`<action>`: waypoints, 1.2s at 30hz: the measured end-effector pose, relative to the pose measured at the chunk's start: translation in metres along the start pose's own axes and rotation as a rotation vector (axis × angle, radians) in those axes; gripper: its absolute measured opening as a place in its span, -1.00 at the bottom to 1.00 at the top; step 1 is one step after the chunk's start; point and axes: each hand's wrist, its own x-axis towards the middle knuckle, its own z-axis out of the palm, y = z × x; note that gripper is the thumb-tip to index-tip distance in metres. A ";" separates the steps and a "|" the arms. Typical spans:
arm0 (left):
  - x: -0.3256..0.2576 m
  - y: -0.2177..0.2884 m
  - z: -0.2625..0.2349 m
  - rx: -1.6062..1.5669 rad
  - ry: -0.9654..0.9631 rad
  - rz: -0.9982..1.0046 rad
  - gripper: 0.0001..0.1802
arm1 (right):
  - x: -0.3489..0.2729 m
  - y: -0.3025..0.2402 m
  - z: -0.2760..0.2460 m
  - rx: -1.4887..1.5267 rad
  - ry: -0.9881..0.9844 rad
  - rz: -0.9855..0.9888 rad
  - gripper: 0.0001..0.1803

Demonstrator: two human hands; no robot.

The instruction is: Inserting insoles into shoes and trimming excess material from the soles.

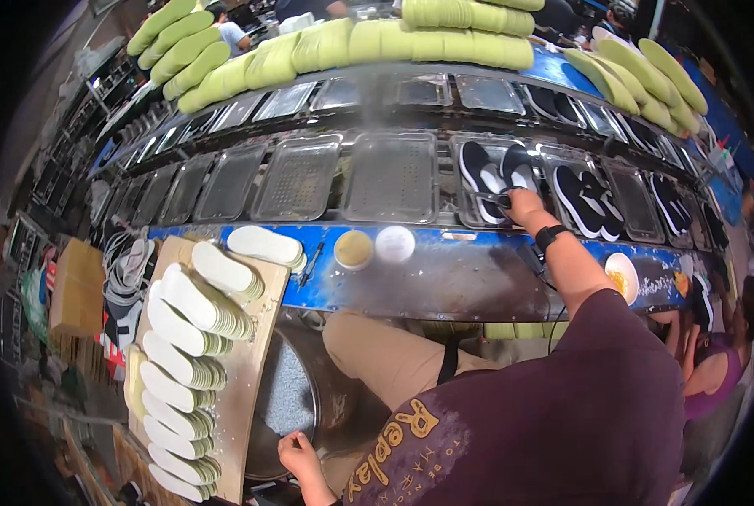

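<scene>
Right hand (524,207) is at the black slip-on shoes (478,167), a pair lying in a tray (459,201) in the near row, just past the bench (326,291). Its fingers look curled in by the heel ends, around something dark; can't tell if that's a shoe edge or a separate item. Left hand (299,455) is low, beside the bucket of blue-grey granules (288,384); fingers bent inward, can't tell whether they pinch anything.

Progress, judged from layout: partway. Pair under right hand is the one being worked on, not finished by the look of it. Pale surface shows inside both shoes; could be an insole or just lining, view too small and glare-hit to settle. Just to its right, another black-and-white pair (575,198) sits in its tray, more dark shoes (670,202) farther right; these may be handled or waiting, no clear sign which.

Left to do: plenty, seemingly. White-topped insoles (172,329) stand in fanned stacks on the board (246,405), and long rows of green insoles (440,48) fill the far side. Trays to the left (389,177) show their see-through bottoms, no pairs in them.
</scene>
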 end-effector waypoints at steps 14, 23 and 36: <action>-0.015 0.003 0.001 -0.320 -0.047 0.002 -0.89 | -0.087 -0.156 -0.103 0.283 0.314 -0.345 -0.68; -0.048 0.044 -0.015 -1.033 -0.108 -0.327 -0.53 | -0.225 -0.311 -0.044 0.659 0.034 -1.353 -0.74; -0.083 0.000 -0.028 -0.817 0.418 -0.550 -0.58 | -0.328 -0.427 0.033 0.712 -0.568 -1.853 -0.59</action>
